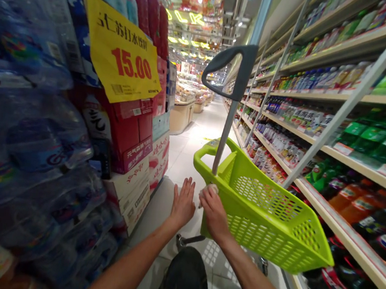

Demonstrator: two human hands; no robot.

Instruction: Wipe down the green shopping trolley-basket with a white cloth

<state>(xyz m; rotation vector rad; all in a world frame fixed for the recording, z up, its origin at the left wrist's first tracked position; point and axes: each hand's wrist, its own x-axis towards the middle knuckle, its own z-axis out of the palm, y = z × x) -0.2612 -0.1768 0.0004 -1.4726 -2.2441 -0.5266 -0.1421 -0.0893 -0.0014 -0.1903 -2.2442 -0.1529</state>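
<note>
Right hand [214, 212], grip closed on a pale wad [208, 190], presses it to the rim of the lime-green perforated plastic trolley basket [274, 224]; left hand [183, 204], open, hovers beside.

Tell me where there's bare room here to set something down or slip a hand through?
The green basket is bare inside. Pale floor runs bare between the stacked cartons and the shelves, also under the left hand. Crowded: bottles fill the shelves, wrapped water packs pile up left.
</note>
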